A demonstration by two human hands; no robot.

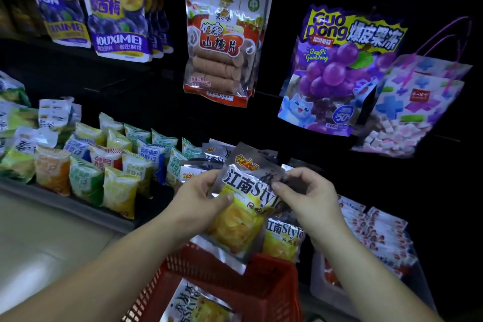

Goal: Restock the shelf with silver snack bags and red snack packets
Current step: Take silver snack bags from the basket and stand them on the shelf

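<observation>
Silver foil with yellow food printed on its lower half: that is the snack bag [243, 206] you hold up in both hands, tilted a little to the right, in front of the lower shelf [78, 208] and above the far end of the red basket [235, 277]. Your left hand [201, 196] grips the bag's left edge, thumb laid across the front and the other fingers curled behind it. Your right hand [311, 198] pinches the upper right edge between thumb and forefinger; the remaining fingers are loosely bent above the foil.

Just below and to the right of the held bag stands a second silver bag [285, 240] of the same print. You cannot tell whether it sits in the basket or on the shelf behind it. A third one lies flat in the basket bottom [193, 306], near your left forearm. More of the same silver bags [206, 162] stand in a row on the shelf, right behind your left hand.

To the right of your right wrist, a clear bin holds the white packets with red marks [376, 232], stacked close together. On the left part of the shelf stand small pillow bags [104, 165] in yellow, green, orange and blue. Above, on hooks, hang an orange-and-red bag of round slices [222, 42], a purple grape bag [339, 68] and, beside it, a handled gift bag [413, 102].
</observation>
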